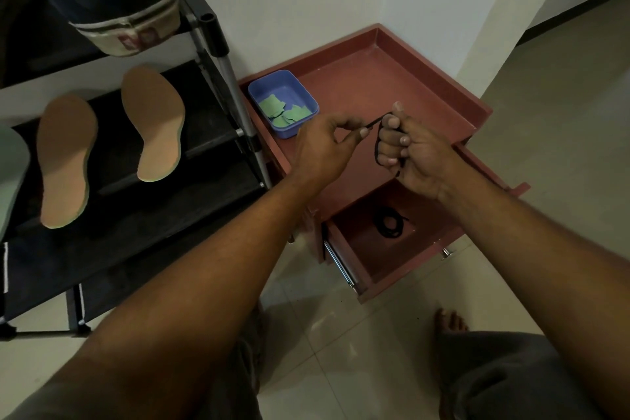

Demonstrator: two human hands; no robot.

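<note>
The right hand (414,155) is curled round loops of a black lace (376,121), above the red cabinet (375,78). The left hand (324,143) pinches the free end. If that pull slackens, the loops could slip off the fingers and unravel into the open drawer (375,259) nearer the person.

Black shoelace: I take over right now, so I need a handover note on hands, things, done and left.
Left hand pinches the free end of the black shoelace. Right hand holds the rest, looped round its fingers. Both are above the red cabinet top. Done: one coiled lace lies in the open drawer. Left: wind the last stretch, then probably lay this coil beside it.
</note>
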